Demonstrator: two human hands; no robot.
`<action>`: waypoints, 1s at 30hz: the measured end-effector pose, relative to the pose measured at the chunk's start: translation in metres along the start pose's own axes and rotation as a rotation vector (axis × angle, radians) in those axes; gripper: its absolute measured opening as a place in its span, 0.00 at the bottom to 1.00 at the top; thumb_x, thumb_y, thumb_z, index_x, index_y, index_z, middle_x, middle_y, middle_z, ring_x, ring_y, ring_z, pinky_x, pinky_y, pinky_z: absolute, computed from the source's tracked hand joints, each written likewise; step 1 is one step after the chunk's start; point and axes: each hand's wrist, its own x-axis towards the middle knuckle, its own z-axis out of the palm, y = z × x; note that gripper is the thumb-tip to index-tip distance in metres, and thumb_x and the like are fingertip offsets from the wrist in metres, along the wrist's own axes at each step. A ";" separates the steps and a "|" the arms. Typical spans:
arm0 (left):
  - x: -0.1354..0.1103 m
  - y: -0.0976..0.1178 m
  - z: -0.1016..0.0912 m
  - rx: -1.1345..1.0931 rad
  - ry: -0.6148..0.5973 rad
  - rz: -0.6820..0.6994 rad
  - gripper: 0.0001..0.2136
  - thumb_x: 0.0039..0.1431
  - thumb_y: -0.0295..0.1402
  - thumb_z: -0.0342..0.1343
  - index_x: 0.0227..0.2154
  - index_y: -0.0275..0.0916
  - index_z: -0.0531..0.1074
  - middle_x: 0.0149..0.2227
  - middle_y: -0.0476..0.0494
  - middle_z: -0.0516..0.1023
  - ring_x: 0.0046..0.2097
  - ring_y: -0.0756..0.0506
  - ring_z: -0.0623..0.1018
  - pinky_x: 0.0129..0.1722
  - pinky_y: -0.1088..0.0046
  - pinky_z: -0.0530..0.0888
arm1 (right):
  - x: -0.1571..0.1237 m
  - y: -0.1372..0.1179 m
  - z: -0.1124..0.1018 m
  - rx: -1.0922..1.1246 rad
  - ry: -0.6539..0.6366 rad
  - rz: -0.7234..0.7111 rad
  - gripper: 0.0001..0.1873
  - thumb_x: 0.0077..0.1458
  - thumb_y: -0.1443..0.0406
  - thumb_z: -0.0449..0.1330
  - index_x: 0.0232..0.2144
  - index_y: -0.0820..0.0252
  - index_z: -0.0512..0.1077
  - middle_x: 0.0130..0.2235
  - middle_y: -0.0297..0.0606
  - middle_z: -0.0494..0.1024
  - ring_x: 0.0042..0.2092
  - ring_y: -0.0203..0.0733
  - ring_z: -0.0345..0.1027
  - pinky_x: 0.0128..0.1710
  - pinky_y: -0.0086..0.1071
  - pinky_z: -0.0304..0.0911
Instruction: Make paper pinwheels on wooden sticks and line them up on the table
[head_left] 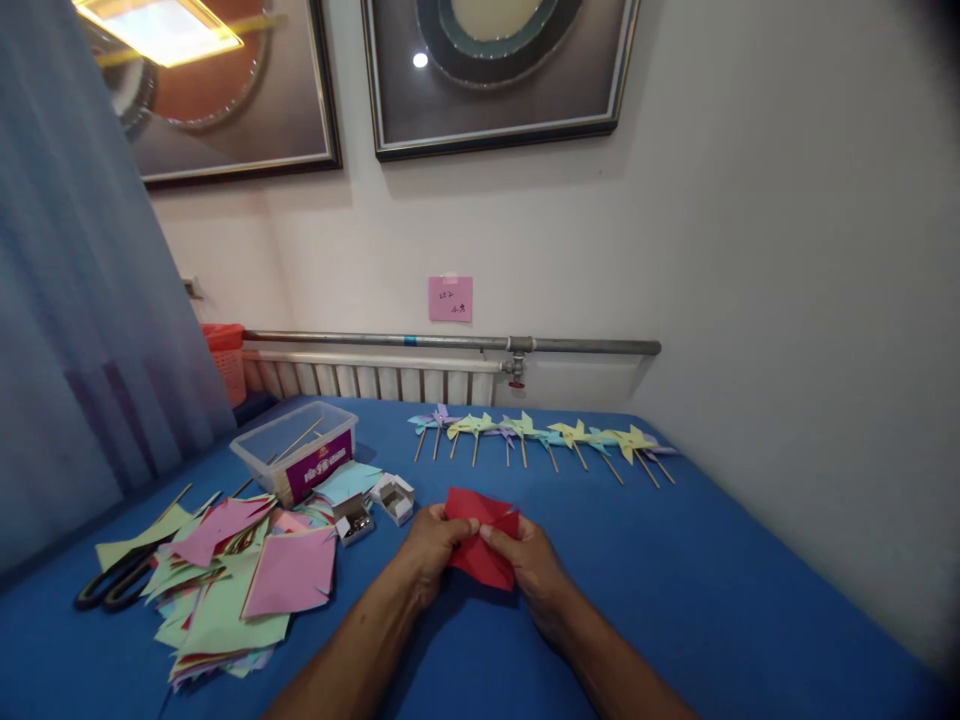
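Observation:
A red paper square (481, 565), with a slit showing near its upper right corner, is held up over the blue table between both hands. My left hand (433, 545) pinches its left side, thumb on top. My right hand (526, 552) grips the right side, and the two thumb tips nearly meet near the paper's middle. The fingers behind the paper are hidden. Left of my hands lie a small white box with shiny metal pins (354, 522) and a second small open white box (394, 498).
A heap of coloured paper squares (232, 610) lies at left, beside black-handled scissors (120, 580). Behind it stands a clear plastic tub (292, 430) with wooden sticks. Several finished paper pinwheels (525, 428) line the table's back. A blue curtain (97, 300) hangs at left.

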 end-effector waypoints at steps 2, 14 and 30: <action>-0.001 0.000 0.001 -0.003 -0.003 -0.014 0.15 0.33 0.34 0.73 0.24 0.33 0.77 0.23 0.44 0.79 0.24 0.49 0.74 0.28 0.74 0.70 | -0.002 0.001 0.000 0.015 0.008 0.007 0.26 0.43 0.50 0.75 0.40 0.60 0.81 0.39 0.43 0.86 0.41 0.53 0.81 0.49 0.46 0.72; 0.001 -0.004 -0.001 0.055 -0.035 -0.005 0.20 0.35 0.43 0.75 0.27 0.34 0.77 0.22 0.45 0.78 0.24 0.48 0.73 0.29 0.73 0.68 | -0.002 0.004 -0.002 -0.067 0.069 0.002 0.22 0.46 0.51 0.72 0.40 0.58 0.81 0.35 0.41 0.86 0.37 0.52 0.80 0.37 0.40 0.73; 0.007 -0.005 -0.006 0.189 0.063 0.059 0.21 0.34 0.46 0.74 0.20 0.37 0.71 0.19 0.50 0.72 0.21 0.53 0.67 0.24 0.75 0.62 | -0.002 0.006 -0.003 -0.051 0.068 -0.006 0.17 0.47 0.56 0.71 0.38 0.59 0.82 0.34 0.40 0.86 0.33 0.46 0.78 0.37 0.37 0.71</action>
